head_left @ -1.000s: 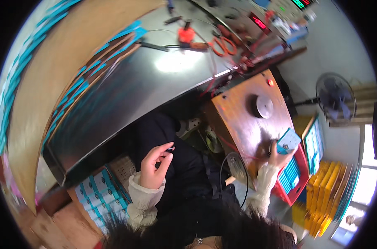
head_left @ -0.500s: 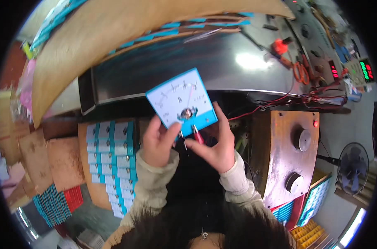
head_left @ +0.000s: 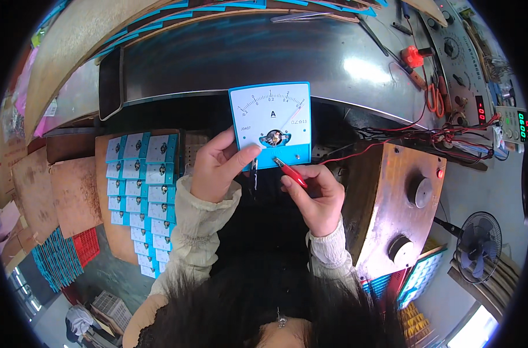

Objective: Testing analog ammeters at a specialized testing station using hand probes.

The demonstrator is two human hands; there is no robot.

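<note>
Your left hand (head_left: 217, 168) grips the blue-framed analog panel meter (head_left: 271, 123) by its lower left corner, thumb pressed on the white dial face, holding it upright in the air just in front of the near edge of the shiny metal counter (head_left: 229, 58). Your right hand (head_left: 313, 194) is closed on a red alligator clip (head_left: 290, 172), whose tip sits at the meter's bottom edge; it seems to touch a terminal there, though that is hard to see. A stack of matching meters (head_left: 139, 191) lies on your left.
</note>
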